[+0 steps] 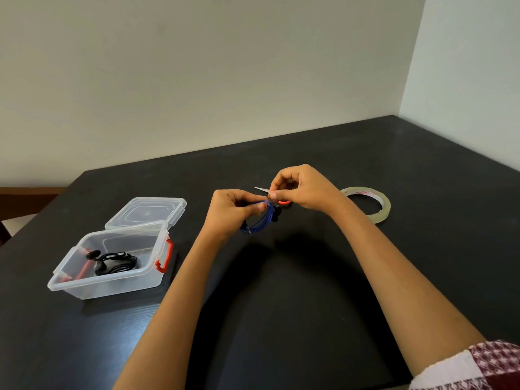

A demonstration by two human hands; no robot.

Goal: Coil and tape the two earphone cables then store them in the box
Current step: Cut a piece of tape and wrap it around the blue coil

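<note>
Left hand [233,209] pinches the blue coil [260,222], right hand [304,190] pinches its top; judged best: bind snug, press the sticky end flat so loops hold.

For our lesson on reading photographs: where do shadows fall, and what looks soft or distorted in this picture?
Head view: the arms cast a soft shadow on the black table; the blue earphone cable, held by the left hand and right hand, looks slightly blurred; the wide lens makes the wall corner lean.
</note>
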